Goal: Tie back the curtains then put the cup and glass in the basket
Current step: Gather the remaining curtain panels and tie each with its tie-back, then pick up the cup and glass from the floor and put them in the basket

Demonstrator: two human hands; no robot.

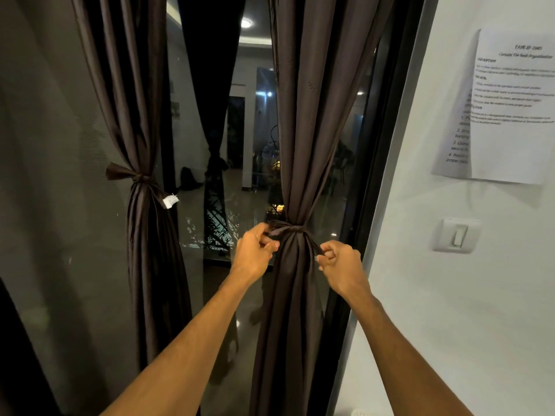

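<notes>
Two dark brown curtains hang in front of a glass door. The left curtain (141,121) is gathered by a knotted brown tie (136,177) with a white tag. The right curtain (312,130) is bunched at waist height by a brown tie-back (292,229). My left hand (255,250) pinches the tie's left end beside the knot. My right hand (341,264) grips the tie's right end, just right of the bunch. Both ends run taut from the knot. No cup, glass or basket is in view.
The glass door (228,145) reflects a dim room behind me. A white wall (450,295) stands to the right with a light switch (457,235) and printed paper sheets (507,109) taped on it. The door's black frame (387,175) runs beside the right curtain.
</notes>
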